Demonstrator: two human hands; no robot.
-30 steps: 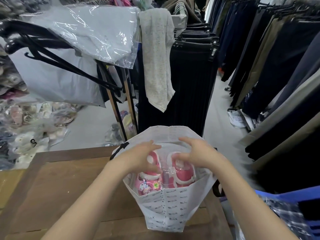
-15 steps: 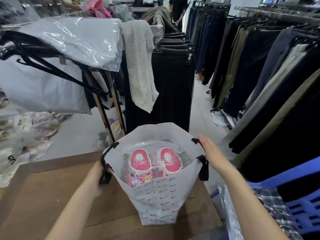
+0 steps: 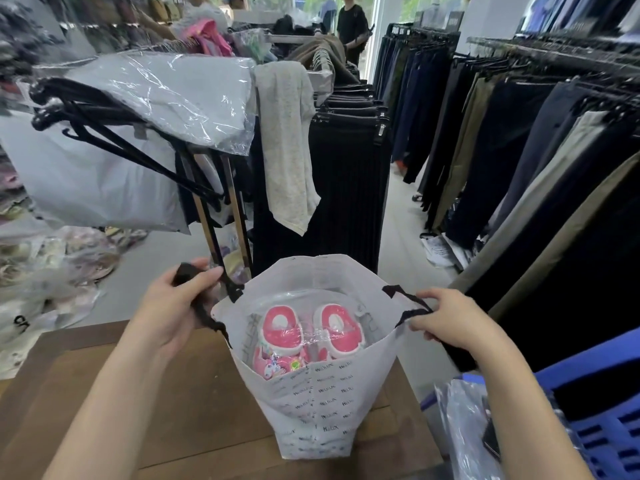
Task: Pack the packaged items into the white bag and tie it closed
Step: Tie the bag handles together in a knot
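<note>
A white bag (image 3: 315, 407) with small black printed lettering stands upright and open on the wooden table (image 3: 145, 410). Inside it lies a clear plastic package of pink and white children's slippers (image 3: 304, 332). My left hand (image 3: 176, 306) grips the bag's black left strap (image 3: 201, 311), pulled out to the left of the rim. At the right rim, my right hand (image 3: 450, 320) pinches the black right strap (image 3: 407, 301). Both straps are drawn apart, holding the bag's mouth wide.
A rack with black hangers and plastic-wrapped grey garments (image 3: 149, 109) stands behind the table on the left. Dark trousers (image 3: 346, 188) hang ahead and along the right. A blue crate (image 3: 602, 420) with a plastic bag sits at lower right. Packaged goods (image 3: 45, 271) lie on the floor at left.
My hands left the slippers package inside the bag and went to the two black straps. They now hold the straps and have pulled them outward. The camera has tilted up.
</note>
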